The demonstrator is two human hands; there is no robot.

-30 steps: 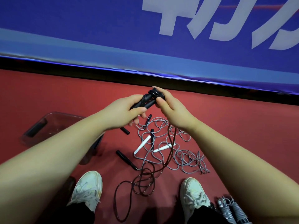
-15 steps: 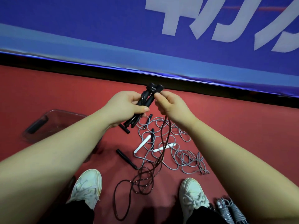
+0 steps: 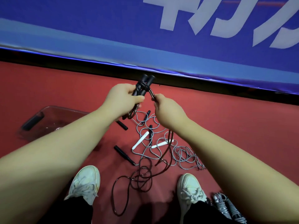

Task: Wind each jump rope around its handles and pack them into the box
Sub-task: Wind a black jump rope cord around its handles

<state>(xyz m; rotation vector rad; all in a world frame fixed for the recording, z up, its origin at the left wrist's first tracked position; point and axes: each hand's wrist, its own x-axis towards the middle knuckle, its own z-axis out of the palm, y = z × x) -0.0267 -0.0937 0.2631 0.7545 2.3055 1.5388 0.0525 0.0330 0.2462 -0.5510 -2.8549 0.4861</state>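
Left hand (image 3: 123, 101) grips 2 black handles (image 3: 150, 81), right hand (image 3: 169, 110) pinches their dark rope (image 3: 151, 93), seemingly taut, above open red floor (image 3: 234, 123)

Both bare forearms reached forward and converged. The left hand (image 3: 125, 101) was curled round the black handles (image 3: 145, 85), thumb across the front. The right hand (image 3: 168, 109), just beside it, pinched the dark rope (image 3: 151, 94) between thumb and fingers.

box (image 3: 53, 117): 9 o'clock, near side under left arm (image 3: 64, 152)
black handles (image 3: 146, 81): middle hidden inside left hand (image 3: 124, 101)
wound gray rope (image 3: 224, 206): 5 o'clock, cut by bottom edge
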